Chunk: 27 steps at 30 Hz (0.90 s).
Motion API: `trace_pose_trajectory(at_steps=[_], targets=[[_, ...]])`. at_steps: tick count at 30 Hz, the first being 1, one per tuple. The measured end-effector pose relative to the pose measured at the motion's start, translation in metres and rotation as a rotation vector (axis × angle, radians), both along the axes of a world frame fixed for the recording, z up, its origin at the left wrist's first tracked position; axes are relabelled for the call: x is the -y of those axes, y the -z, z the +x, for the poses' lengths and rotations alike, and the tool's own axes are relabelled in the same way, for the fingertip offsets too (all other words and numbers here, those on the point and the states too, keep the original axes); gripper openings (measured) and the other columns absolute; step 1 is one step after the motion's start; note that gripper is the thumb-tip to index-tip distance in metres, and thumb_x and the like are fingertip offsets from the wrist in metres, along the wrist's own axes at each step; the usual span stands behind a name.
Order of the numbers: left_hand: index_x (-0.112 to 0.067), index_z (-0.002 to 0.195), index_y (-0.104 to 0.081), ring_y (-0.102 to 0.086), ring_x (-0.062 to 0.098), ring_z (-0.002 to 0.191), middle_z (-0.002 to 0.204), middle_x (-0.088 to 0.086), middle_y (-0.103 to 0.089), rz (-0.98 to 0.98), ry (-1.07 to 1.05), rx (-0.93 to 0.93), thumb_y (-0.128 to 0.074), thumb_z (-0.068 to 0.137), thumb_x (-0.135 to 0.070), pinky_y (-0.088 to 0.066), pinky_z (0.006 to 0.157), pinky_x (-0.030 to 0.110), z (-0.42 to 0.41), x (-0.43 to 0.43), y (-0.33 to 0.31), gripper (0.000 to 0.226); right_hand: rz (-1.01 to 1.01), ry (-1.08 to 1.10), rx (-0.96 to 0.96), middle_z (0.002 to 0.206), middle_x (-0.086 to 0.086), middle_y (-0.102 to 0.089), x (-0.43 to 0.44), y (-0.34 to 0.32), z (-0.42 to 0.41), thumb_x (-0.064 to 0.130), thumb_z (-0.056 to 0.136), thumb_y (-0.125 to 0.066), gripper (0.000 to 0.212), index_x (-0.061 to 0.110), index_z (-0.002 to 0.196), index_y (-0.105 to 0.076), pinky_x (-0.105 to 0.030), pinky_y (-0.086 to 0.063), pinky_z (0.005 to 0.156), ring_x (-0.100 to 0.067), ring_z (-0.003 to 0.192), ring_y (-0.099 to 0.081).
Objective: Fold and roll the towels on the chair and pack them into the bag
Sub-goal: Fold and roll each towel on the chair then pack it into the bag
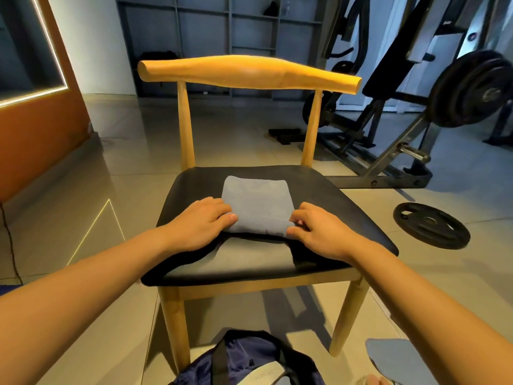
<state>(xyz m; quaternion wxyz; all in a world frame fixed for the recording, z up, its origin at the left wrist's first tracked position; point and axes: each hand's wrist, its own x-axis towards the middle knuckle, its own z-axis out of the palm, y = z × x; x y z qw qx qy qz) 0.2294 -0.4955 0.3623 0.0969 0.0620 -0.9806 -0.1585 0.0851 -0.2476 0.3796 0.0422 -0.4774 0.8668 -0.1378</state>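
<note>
A folded blue-grey towel (256, 201) lies on the black seat of a wooden chair (347, 207); its near edge is rolled up into a thick fold. My left hand (200, 222) grips the left end of that roll with curled fingers. My right hand (316, 232) pinches the right end, thumb and fingers curled round it. A dark navy bag (249, 359) with black straps stands open on the floor just in front of the chair. Another blue-grey cloth (394, 357) lies at the bottom right, partly cut off by the frame.
A black weight plate (431, 225) lies on the tiled floor right of the chair. A weight machine with loaded plates (469, 87) stands at the back right. An orange wall panel (41, 134) is at the left, grey shelving (222, 37) behind.
</note>
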Motion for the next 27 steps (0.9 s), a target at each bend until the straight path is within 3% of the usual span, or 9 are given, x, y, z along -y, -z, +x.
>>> trace_pose_trajectory(at_steps=[4,7,11,14,16,19,21,24,27], targets=[[-0.009,0.087,-0.065,-0.058,0.023,0.078,0.085,0.011,-0.064,0.207,-0.046,0.077,-0.048,0.102,-0.047,-0.050,0.081,0.044,0.000,0.001,-0.010,0.045,0.050,0.039,0.115,0.092,-0.008,-0.052,0.009,-0.004,-0.006,0.036,0.104,-0.049,0.037,0.006,0.087,-0.062,-0.035,-0.040,0.073,-0.019,0.080,-0.049],[-0.021,0.088,-0.064,-0.060,0.017,0.073,0.082,0.005,-0.067,0.288,-0.103,0.015,-0.061,0.096,-0.046,-0.052,0.074,0.039,0.000,0.001,-0.011,0.027,0.069,0.094,0.202,0.088,-0.022,-0.057,0.014,-0.002,-0.013,0.037,0.103,-0.049,0.045,0.000,0.081,-0.059,-0.038,-0.038,0.069,-0.023,0.073,-0.047],[-0.030,0.083,-0.063,-0.056,0.009,0.076,0.084,-0.010,-0.060,0.145,-0.131,-0.220,-0.072,0.089,-0.041,-0.043,0.068,0.024,0.001,0.001,-0.006,0.016,-0.081,0.120,0.053,0.082,0.004,-0.060,0.014,-0.002,-0.011,0.041,0.093,-0.065,0.024,0.022,0.079,-0.061,-0.034,-0.046,0.064,-0.016,0.075,-0.057],[-0.029,0.089,-0.073,-0.052,0.007,0.081,0.088,-0.015,-0.062,-0.069,0.000,-0.377,-0.069,0.093,-0.037,-0.043,0.072,0.028,0.004,0.005,0.000,0.009,-0.166,0.000,-0.176,0.092,0.012,-0.056,0.012,-0.004,0.003,0.031,0.094,-0.066,0.005,0.028,0.091,-0.064,-0.029,-0.044,0.069,-0.013,0.085,-0.056],[-0.026,0.100,-0.075,-0.052,0.009,0.085,0.096,-0.012,-0.064,-0.225,0.090,-0.399,-0.062,0.097,-0.043,-0.047,0.075,0.034,0.009,0.007,0.006,0.022,-0.142,-0.058,-0.305,0.097,0.007,-0.060,0.012,0.002,0.008,0.029,0.097,-0.058,0.011,0.024,0.098,-0.068,-0.035,-0.048,0.077,-0.019,0.090,-0.058],[-0.026,0.118,-0.071,-0.055,0.009,0.097,0.110,-0.012,-0.066,-0.268,0.117,-0.324,-0.055,0.091,-0.065,-0.048,0.084,0.033,0.013,0.010,0.014,0.050,-0.101,-0.051,-0.435,0.097,0.004,-0.060,0.012,0.015,0.013,0.051,0.097,-0.053,0.031,0.023,0.102,-0.065,-0.038,-0.048,0.080,-0.019,0.088,-0.057],[-0.029,0.122,-0.068,-0.052,0.006,0.100,0.112,-0.016,-0.065,-0.202,0.091,-0.290,-0.051,0.090,-0.067,-0.048,0.088,0.036,0.011,0.013,0.014,0.053,-0.054,-0.028,-0.454,0.102,0.003,-0.060,0.015,0.023,0.015,0.057,0.096,-0.054,0.037,0.023,0.109,-0.062,-0.037,-0.047,0.081,-0.020,0.093,-0.055],[-0.029,0.120,-0.068,-0.047,0.006,0.098,0.110,-0.015,-0.062,-0.190,0.081,-0.271,-0.048,0.095,-0.060,-0.044,0.088,0.034,0.008,0.012,0.011,0.044,-0.078,-0.026,-0.391,0.107,0.001,-0.059,0.016,0.020,0.014,0.048,0.100,-0.054,0.031,0.022,0.116,-0.061,-0.035,-0.044,0.080,-0.021,0.097,-0.052],[-0.028,0.115,-0.066,-0.046,0.008,0.097,0.108,-0.013,-0.058,-0.152,0.081,-0.190,-0.052,0.099,-0.050,-0.039,0.089,0.031,0.007,0.010,0.004,0.031,-0.021,-0.073,-0.276,0.105,0.003,-0.055,0.014,0.008,0.008,0.049,0.101,-0.052,0.028,0.024,0.110,-0.061,-0.036,-0.044,0.082,-0.018,0.096,-0.050]])
